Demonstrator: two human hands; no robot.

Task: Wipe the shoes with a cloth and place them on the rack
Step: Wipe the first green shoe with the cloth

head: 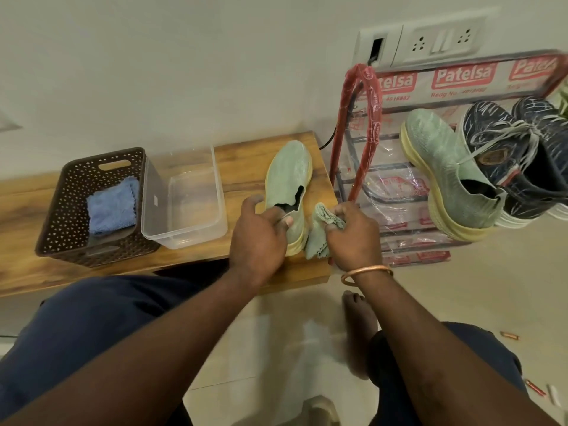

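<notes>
A pale green slip-on shoe (289, 173) with a yellowish sole lies on the wooden bench (242, 161), toe pointing away from me. My left hand (258, 238) grips its heel, thumb at the collar. My right hand (353, 232) holds a crumpled green cloth (321, 232) just right of the heel, touching the shoe's side. Its matching green shoe (445, 167) sits on the red-framed rack (368, 118) at the right, next to a pair of dark blue lace-up shoes (522, 158).
A brown perforated basket (64, 216) holding a folded blue cloth (112, 207) stands on the bench's left part. Beside it is a clear plastic tub (184, 198). A wall socket panel (430, 41) is above the rack. My knees and a bare foot (359, 327) are below on the tiled floor.
</notes>
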